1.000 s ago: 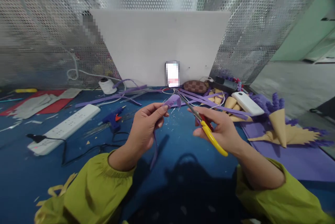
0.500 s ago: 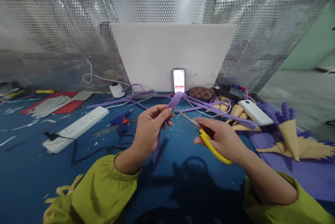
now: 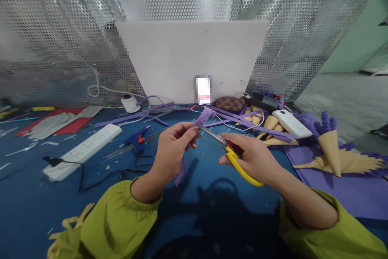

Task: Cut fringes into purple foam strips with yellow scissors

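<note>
Between thumb and fingers, my left hand (image 3: 176,146) pinches a purple paper strip (image 3: 205,117). The strip's upper end is cut into a fine fringe and curls over to the right; its plain tail hangs below my palm. Yellow-handled scissors (image 3: 239,164) are gripped in my right hand (image 3: 254,156), their blades pointing up and left. The blade tips meet the strip's edge right beside my left thumb. Whether the blades are fully closed is hard to make out.
Left of my hands lie a blue glue gun (image 3: 137,139) and a white power strip (image 3: 86,150). A lit phone (image 3: 203,90) leans on the white board (image 3: 194,57). To the right are a white power bank (image 3: 291,123), purple sheets (image 3: 357,198) and a tan paper cone (image 3: 330,150) holding purple fringed pieces.
The camera view has shifted slightly. The fringed end now curls further over to the right, and the scissor blades sit against the strip, slightly closer to my left thumb.
</note>
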Tool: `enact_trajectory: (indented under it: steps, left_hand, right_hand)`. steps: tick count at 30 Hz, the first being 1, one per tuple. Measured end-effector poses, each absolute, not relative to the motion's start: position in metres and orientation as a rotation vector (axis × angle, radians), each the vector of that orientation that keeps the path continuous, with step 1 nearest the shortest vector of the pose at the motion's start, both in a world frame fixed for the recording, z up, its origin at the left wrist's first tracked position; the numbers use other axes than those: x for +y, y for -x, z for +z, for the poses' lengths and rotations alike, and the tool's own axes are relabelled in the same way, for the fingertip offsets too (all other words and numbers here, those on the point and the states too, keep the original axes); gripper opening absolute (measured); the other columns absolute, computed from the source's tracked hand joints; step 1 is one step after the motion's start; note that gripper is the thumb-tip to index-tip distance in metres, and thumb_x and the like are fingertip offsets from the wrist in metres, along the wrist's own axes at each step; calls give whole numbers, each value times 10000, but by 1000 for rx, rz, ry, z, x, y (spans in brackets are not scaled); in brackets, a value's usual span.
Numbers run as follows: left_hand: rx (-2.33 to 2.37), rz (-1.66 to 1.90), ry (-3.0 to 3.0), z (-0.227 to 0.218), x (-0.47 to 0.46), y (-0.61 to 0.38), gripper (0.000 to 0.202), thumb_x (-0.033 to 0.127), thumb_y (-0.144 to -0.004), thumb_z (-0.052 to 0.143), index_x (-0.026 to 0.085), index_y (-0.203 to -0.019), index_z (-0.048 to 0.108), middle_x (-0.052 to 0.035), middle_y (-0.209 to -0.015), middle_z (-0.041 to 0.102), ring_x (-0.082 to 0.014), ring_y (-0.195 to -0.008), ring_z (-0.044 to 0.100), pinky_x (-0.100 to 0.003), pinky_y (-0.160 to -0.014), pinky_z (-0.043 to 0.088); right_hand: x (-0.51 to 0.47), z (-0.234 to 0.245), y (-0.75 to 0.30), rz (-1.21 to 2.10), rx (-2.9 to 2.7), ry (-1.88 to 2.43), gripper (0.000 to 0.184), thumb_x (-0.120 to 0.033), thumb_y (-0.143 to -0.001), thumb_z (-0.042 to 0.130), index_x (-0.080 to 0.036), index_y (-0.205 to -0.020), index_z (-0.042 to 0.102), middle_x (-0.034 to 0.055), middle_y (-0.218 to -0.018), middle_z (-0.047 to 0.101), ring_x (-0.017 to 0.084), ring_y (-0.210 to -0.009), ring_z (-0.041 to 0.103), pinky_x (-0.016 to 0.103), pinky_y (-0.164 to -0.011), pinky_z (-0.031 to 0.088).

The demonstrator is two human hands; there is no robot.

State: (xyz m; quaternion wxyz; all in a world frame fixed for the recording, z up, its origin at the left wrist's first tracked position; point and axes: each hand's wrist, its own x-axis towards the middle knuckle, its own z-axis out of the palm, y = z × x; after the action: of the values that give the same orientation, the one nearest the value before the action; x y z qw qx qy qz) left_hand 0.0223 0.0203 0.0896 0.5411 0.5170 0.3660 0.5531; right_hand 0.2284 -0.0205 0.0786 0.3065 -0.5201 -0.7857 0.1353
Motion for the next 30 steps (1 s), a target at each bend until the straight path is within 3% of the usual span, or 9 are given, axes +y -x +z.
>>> enact_trajectory:
  steps: [16, 30]
  left_hand:
    - [900, 1286, -1330, 93, 20, -20, 134, 269, -762, 744, 149, -739, 688, 26, -621, 612, -48, -483, 433, -188, -475, 318]
    - [859, 1298, -1300, 92, 20, -20, 123, 263, -761, 750, 158, -726, 696, 29, -601, 602, -53, -486, 442, -190, -472, 321]
  right_hand:
    - [-22, 81, -229, 492, -2100, 1358, 444, -522, -827, 656, -200, -1132, 643, 4, -765, 606, 122, -624, 489, 225, -567, 350]
    - [-22, 74, -226, 404, -2086, 1280, 396, -495, -841, 650, -174, -1073, 660, -7, -691, 564, 110, -577, 442, 218, -545, 334]
